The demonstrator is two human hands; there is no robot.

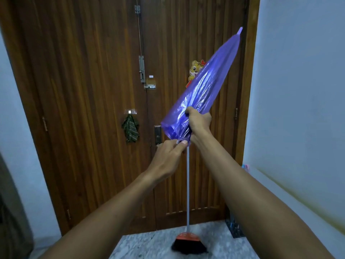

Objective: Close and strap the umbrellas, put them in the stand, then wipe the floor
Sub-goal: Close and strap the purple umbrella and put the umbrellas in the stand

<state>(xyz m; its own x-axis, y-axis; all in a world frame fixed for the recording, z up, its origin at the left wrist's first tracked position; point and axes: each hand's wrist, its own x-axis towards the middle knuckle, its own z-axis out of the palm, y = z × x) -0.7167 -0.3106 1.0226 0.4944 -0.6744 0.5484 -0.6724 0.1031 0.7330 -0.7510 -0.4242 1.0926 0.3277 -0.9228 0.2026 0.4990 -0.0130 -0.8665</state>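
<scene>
Strapping goes best with the folds squeezed tight while the band is drawn round. The right hand's [199,122] fingers [189,110] curl round the purple umbrella [205,85], which slants up and away from them. Just below, the left hand's [168,157] fingers [182,143] pinch what is probably the strap [178,141] at the hem.

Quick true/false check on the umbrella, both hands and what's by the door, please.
The purple umbrella is folded, tip pointing up and right. True.
The right hand hangs free. False: it grips the folded umbrella.
The left hand pinches at the umbrella's lower edge. True.
The umbrella sits in a stand. False: both hands hold it up before the door.
The broom lies flat. False: it stands upright, head on the floor.
</scene>
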